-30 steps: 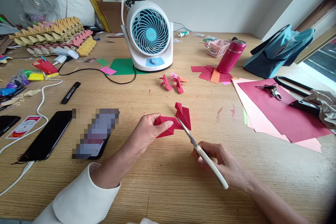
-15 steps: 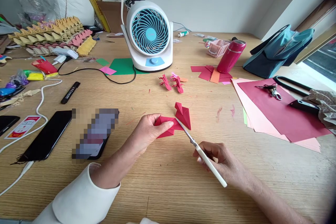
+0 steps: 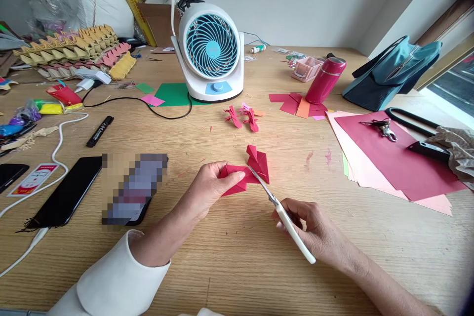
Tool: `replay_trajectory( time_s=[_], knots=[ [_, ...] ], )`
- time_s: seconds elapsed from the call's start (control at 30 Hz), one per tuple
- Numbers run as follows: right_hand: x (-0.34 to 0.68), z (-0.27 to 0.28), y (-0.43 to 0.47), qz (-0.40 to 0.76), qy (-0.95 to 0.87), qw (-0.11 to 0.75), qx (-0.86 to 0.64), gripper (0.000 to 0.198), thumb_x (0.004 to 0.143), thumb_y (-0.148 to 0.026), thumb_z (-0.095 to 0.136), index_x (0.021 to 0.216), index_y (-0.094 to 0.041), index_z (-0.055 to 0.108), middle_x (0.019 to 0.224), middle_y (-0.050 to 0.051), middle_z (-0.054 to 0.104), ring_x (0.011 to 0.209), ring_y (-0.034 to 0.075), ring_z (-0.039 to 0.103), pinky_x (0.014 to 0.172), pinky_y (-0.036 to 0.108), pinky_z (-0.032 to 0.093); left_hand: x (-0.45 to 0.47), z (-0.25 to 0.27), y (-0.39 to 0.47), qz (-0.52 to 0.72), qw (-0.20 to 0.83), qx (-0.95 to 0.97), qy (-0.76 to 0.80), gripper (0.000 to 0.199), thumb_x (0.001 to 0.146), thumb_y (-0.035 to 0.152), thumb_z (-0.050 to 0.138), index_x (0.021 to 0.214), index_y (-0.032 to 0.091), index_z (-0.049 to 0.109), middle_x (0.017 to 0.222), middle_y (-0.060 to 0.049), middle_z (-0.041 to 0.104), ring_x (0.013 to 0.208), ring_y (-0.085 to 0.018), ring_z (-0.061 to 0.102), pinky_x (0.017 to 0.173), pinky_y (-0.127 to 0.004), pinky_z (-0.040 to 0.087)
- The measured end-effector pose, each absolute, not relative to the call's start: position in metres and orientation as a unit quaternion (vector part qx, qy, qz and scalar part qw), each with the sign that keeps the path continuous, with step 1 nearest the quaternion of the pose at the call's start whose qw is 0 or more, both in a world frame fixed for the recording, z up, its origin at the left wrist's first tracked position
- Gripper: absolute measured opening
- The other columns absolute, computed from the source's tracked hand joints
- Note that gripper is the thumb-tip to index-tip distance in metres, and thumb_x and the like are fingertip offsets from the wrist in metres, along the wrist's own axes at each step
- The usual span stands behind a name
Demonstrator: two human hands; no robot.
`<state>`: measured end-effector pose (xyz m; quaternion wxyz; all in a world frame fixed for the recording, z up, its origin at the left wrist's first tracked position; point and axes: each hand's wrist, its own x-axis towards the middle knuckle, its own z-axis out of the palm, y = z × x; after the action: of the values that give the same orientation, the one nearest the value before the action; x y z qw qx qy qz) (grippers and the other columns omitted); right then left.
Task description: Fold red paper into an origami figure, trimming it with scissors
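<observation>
My left hand [image 3: 217, 182] pinches a folded piece of red paper [image 3: 234, 189] between thumb and fingers, just above the table. In my right hand [image 3: 305, 227] is a pair of scissors [image 3: 294, 232] with white handles. Their blades point up and left, and the tips meet the right part of the held paper. Right behind the tips lies a second folded red paper piece [image 3: 261, 165] with an upright flap. Farther back sit two small red folded paper figures [image 3: 233, 116] with thin curled strips.
A white and blue fan [image 3: 213, 54] stands at the back centre. A pink-red flask [image 3: 326, 79] stands by small paper squares at the right, near paper sheets [image 3: 392, 158] and a teal bag [image 3: 388, 74]. Phones [image 3: 66, 192], a marker [image 3: 99, 131] and cables lie left.
The scissor handles have shifted slightly left with my right hand. My left hand and the paper in it have hardly moved.
</observation>
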<state>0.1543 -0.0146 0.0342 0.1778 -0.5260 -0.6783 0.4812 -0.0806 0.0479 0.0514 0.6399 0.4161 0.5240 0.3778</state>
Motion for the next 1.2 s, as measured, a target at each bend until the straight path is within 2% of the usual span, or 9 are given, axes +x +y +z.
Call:
replay_trajectory(
  time_s=[0.17, 0.4, 0.63, 0.87, 1.2],
  knots=[
    [0.154, 0.034, -0.014, 0.466, -0.691, 0.179, -0.523, 0.033, 0.094, -0.046, 0.054, 0.078, -0.018, 0.058, 0.065, -0.004, 0.045, 0.061, 0.012, 0.038, 0.055, 0.026, 0.031, -0.080, 0.051, 0.048, 0.380, 0.647, 0.413, 0.515, 0.034, 0.062, 0.041, 0.087, 0.078, 0.015, 0.071, 0.077, -0.002, 0.074, 0.069, -0.014, 0.067, 0.071, -0.026, 0.055],
    [0.156, 0.030, -0.014, 0.458, -0.698, 0.183, -0.520, 0.031, 0.094, -0.043, 0.057, 0.077, -0.018, 0.058, 0.064, -0.004, 0.047, 0.060, 0.011, 0.039, 0.054, 0.025, 0.030, -0.080, 0.052, 0.049, 0.379, 0.654, 0.401, 0.518, 0.031, 0.058, 0.036, 0.089, 0.073, 0.015, 0.073, 0.070, 0.001, 0.071, 0.063, -0.010, 0.061, 0.063, -0.020, 0.049],
    [0.157, 0.029, -0.015, 0.400, -0.727, 0.176, -0.530, 0.030, 0.091, -0.041, 0.061, 0.072, -0.019, 0.051, 0.062, -0.005, 0.043, 0.056, 0.010, 0.034, 0.053, 0.025, 0.027, -0.080, 0.053, 0.049, 0.361, 0.660, 0.408, 0.517, 0.031, 0.060, 0.037, 0.087, 0.076, 0.014, 0.073, 0.074, -0.001, 0.072, 0.066, -0.011, 0.063, 0.067, -0.023, 0.050],
    [0.157, 0.025, -0.015, 0.332, -0.760, 0.169, -0.533, 0.026, 0.094, -0.039, 0.053, 0.077, -0.020, 0.055, 0.068, 0.001, 0.057, 0.057, 0.012, 0.045, 0.057, 0.027, 0.031, -0.079, 0.052, 0.048, 0.362, 0.680, 0.388, 0.506, 0.032, 0.060, 0.036, 0.088, 0.077, 0.013, 0.074, 0.076, -0.003, 0.075, 0.068, -0.012, 0.065, 0.070, -0.023, 0.051],
    [0.156, 0.023, -0.015, 0.291, -0.773, 0.190, -0.530, 0.026, 0.092, -0.035, 0.056, 0.073, -0.022, 0.044, 0.067, -0.002, 0.052, 0.057, 0.012, 0.045, 0.057, 0.025, 0.033, -0.082, 0.047, 0.048, 0.355, 0.679, 0.406, 0.497, 0.033, 0.065, 0.036, 0.087, 0.083, 0.012, 0.074, 0.079, -0.004, 0.076, 0.069, -0.012, 0.066, 0.071, -0.022, 0.052]
  ],
)
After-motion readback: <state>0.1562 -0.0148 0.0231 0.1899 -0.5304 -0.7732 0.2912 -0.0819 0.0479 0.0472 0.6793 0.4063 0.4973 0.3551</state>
